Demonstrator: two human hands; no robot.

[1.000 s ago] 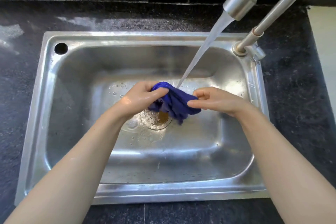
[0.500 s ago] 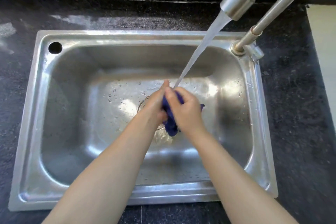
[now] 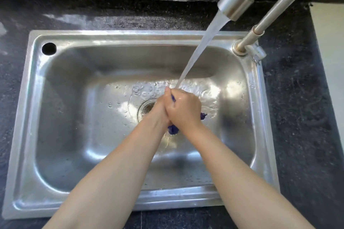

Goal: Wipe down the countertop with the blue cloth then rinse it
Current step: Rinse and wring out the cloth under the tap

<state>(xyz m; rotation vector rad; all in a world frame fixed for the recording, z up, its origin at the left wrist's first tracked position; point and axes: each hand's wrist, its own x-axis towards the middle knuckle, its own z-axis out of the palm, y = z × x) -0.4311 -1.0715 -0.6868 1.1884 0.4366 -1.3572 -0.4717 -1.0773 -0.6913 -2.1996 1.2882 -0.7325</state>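
The blue cloth (image 3: 173, 129) is bunched between both my hands over the middle of the steel sink (image 3: 29, 117). Only small blue bits show, below the hands and at the right. My left hand (image 3: 160, 109) and my right hand (image 3: 184, 109) press together around it, fingers closed. Water (image 3: 202, 42) streams from the faucet spout (image 3: 236, 0) down onto the top of my hands. The drain (image 3: 146, 108) sits just left of the hands, partly hidden by my left wrist.
Dark speckled countertop (image 3: 297, 117) surrounds the sink, with wet streaks at the back left. The faucet base (image 3: 240, 48) stands on the sink's back right corner. A round hole (image 3: 49, 48) is in the rim's back left corner.
My hands, apart a second ago with the cloth spread between them, have come together and closed around it. The cloth is now squeezed into a small bundle under the stream.
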